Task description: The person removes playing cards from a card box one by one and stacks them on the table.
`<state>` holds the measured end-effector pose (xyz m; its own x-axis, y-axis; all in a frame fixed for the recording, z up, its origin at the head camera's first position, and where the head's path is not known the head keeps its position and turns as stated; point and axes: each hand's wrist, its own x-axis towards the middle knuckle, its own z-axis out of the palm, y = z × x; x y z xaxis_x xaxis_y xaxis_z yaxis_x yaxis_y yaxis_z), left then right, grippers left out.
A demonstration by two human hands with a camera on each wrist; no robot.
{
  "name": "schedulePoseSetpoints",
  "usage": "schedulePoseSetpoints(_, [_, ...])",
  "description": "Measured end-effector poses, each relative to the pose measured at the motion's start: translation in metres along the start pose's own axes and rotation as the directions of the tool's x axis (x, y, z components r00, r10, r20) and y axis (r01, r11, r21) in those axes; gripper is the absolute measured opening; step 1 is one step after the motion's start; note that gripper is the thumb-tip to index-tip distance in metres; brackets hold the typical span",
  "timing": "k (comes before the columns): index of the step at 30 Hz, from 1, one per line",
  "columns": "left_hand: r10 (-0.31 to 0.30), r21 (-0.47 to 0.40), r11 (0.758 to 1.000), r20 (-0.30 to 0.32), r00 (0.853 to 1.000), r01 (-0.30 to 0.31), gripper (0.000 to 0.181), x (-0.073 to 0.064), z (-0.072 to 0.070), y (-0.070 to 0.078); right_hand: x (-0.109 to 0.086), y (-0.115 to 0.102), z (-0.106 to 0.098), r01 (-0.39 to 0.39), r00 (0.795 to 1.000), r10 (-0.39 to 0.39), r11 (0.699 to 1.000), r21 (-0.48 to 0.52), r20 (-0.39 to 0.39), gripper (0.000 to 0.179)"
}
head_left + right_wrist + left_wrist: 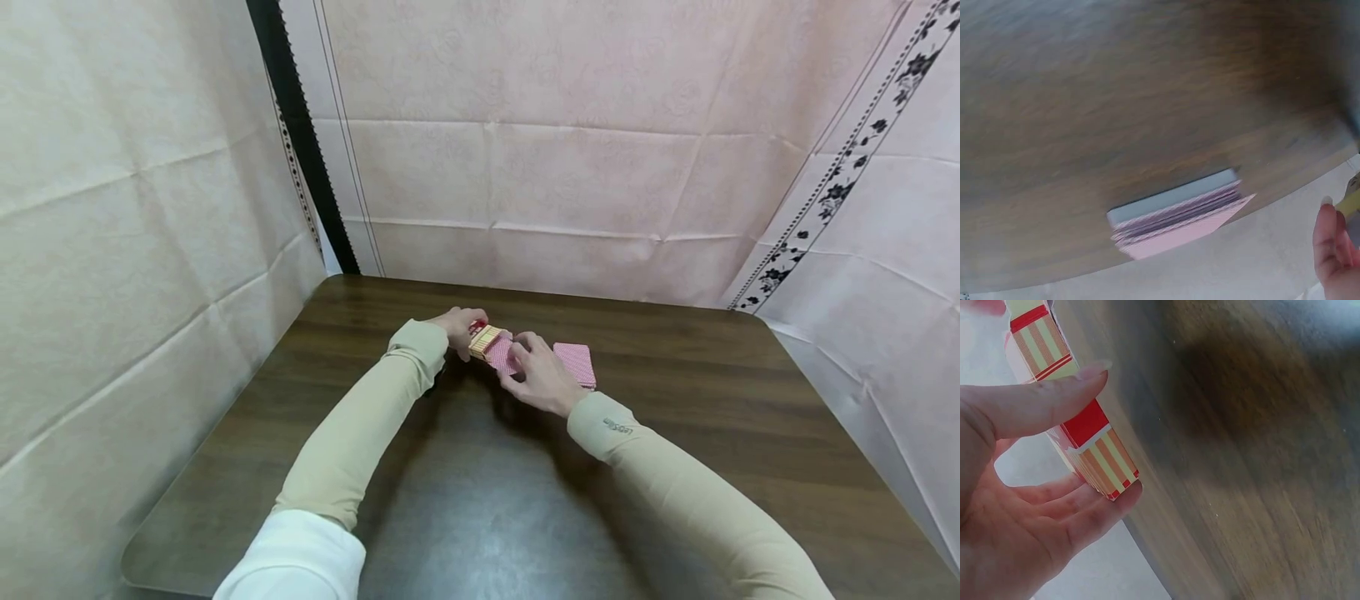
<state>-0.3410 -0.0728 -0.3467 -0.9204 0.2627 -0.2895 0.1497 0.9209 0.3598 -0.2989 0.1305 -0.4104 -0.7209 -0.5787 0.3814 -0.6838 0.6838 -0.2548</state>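
My left hand (453, 327) grips a small red and yellow-striped card box (483, 340), thumb over one narrow side and fingers curled round the other in the left wrist view. Pink-patterned playing cards (501, 354) stick out of the box's end that faces my right hand (543, 377). The thumb and fingers of that hand pinch these cards by their edges. Just right of it, a stack of pink-backed cards (574, 363) lies on the table; the right wrist view shows its layered, slightly uneven edges (1179, 215).
A brown wood-grain table (465, 500) with rounded corners lies under both hands. Pale cloth sheets (525, 183) hang behind it and at both sides. A black strip (307, 142) runs down the back left corner.
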Motion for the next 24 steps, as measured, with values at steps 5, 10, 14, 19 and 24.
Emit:
schedulePoseSetpoints(5, [0.001,-0.002,1.000,-0.007,1.000,-0.001,0.075,-0.004,-0.002,-0.003,-0.008,0.013,-0.007,0.031,0.998,-0.029,0.999,-0.037,0.049,0.034])
schedulePoseSetpoints(10, [-0.030,-0.021,0.999,0.013,0.999,0.031,0.076,0.003,0.000,-0.010,-0.018,0.029,-0.007,-0.048,0.999,0.050,0.992,-0.116,0.018,0.044])
schedulePoseSetpoints(14, [-0.032,-0.021,0.999,0.023,0.999,0.033,0.077,0.014,0.002,-0.018,-0.024,0.039,-0.005,-0.205,0.979,0.198,0.961,-0.186,-0.052,0.042])
schedulePoseSetpoints(19, [-0.024,-0.022,0.999,0.026,0.999,0.024,0.076,0.014,0.002,-0.020,-0.027,0.047,-0.002,-0.334,0.942,0.330,0.907,-0.257,-0.059,0.039])
schedulePoseSetpoints(24, [-0.028,-0.038,0.999,0.019,0.999,0.028,0.074,0.000,-0.001,-0.014,-0.028,0.051,0.002,-0.384,0.918,0.395,0.859,-0.338,-0.037,0.036])
